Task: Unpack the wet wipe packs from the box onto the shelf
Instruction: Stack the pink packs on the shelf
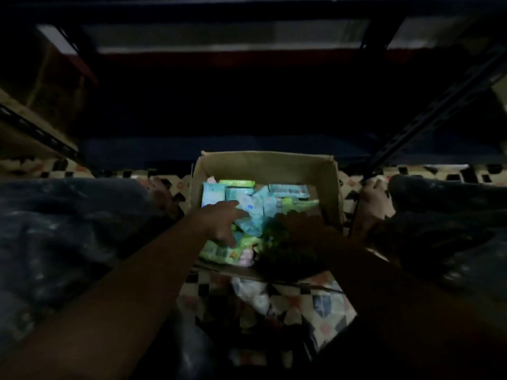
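An open cardboard box [333, 187] stands on the floor between my knees, holding several wet wipe packs [285, 191] in light blue and green wrappers. My left hand [219, 224] reaches into the box from the left, and its thumb and fingers span a light-blue pack [251, 215] in the middle. My right hand [300, 227] lies in shadow over the green packs [300, 205] at the box's near right. The dark hides how its fingers lie. The shelf [219, 148] is a dark metal rack right behind the box, with its lowest level black and unreadable.
My knees in blue jeans [60, 237] flank the box, and bare feet [373, 200] rest on the patterned tile floor [310, 300]. Slotted rack uprights [439, 108] rise at the right and left. A brown box [52, 78] sits on the left shelving.
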